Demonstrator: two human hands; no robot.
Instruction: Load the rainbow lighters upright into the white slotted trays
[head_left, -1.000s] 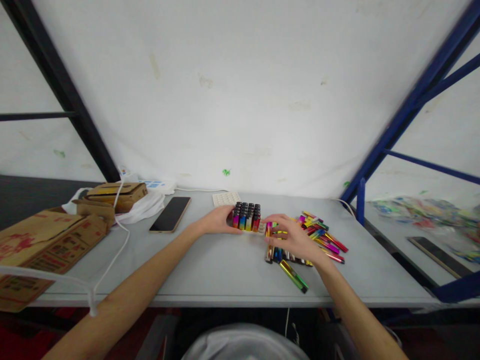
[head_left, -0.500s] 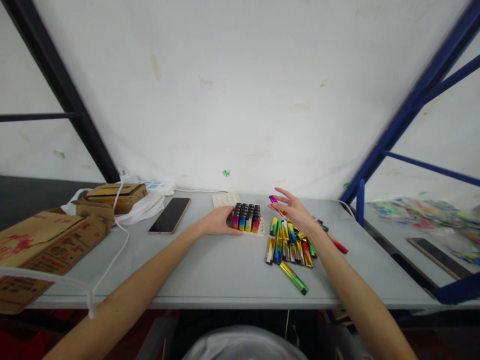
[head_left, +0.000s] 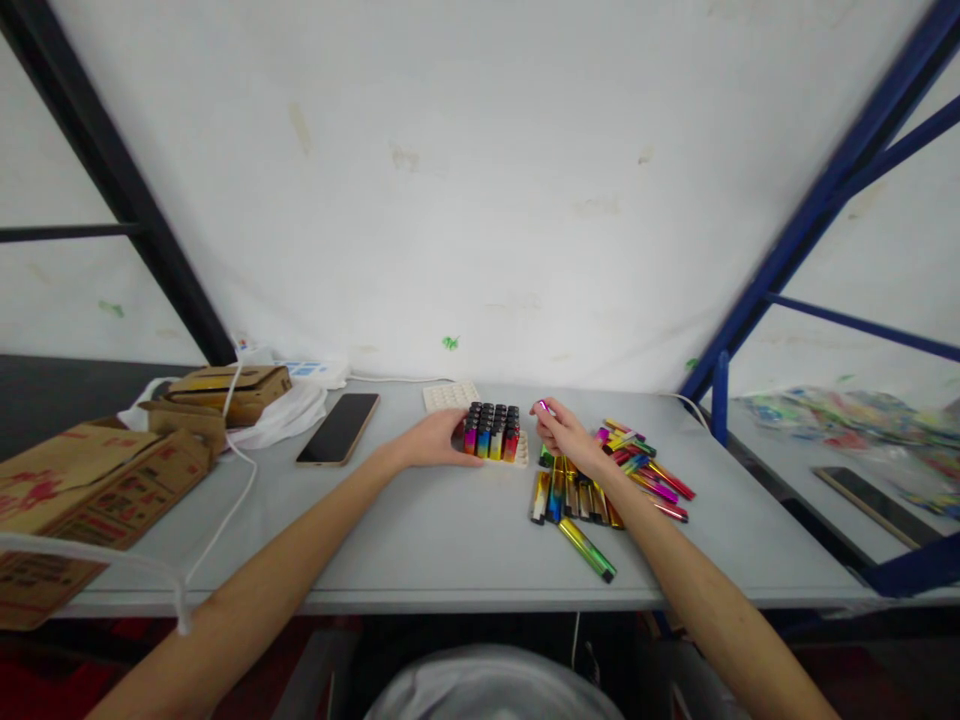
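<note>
Upright lighters (head_left: 491, 432) with black tops and shiny coloured bodies stand packed in rows in a white tray (head_left: 523, 453), whose right side shows bare holes. My left hand (head_left: 431, 440) curls around the left side of this tray, thumb at the front and fingers behind. Just right of the tray, my right hand (head_left: 564, 432) is closed on a lighter (head_left: 542, 406); only its shiny purple end shows. Below and beside that hand lies a pile of loose metallic lighters (head_left: 581, 498), partly hidden by my forearm. One yellow-green lighter (head_left: 587, 550) lies nearer the front edge.
A second white tray (head_left: 450, 396) lies behind, by the wall. To the left are a phone (head_left: 339, 428), a power strip (head_left: 311, 374), cardboard boxes (head_left: 97, 490) and a white cable (head_left: 241, 510). Blue rack bars (head_left: 720, 400) rise at right, with another phone (head_left: 876, 505) beyond.
My right hand has turned and its fingers have closed around the lighter, hiding most of it. More of the pile's right side now shows. My left hand stays at the tray.
</note>
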